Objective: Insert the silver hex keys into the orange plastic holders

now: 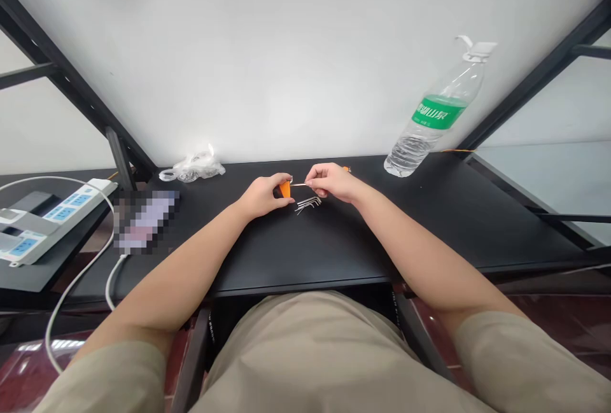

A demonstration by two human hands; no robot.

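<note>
Over the black table, my left hand [264,196] grips a small orange holder [285,189] between thumb and fingers. A thin metal rod [298,184] reaches from the holder's side to my right hand [331,181], whose thumb and fingers pinch its other end. Several L-shaped metal keys [308,203] lie in a loose group on the table, just below and between my hands. Another small orange piece [347,169] shows behind my right hand, mostly hidden by it.
A water bottle [432,117] stands at the back right, a crumpled clear plastic bag [193,167] at the back left. On the left are a blurred-out phone [147,221] with a white cable [113,273] and a power strip [60,219]. A white wall rises behind the table [305,260].
</note>
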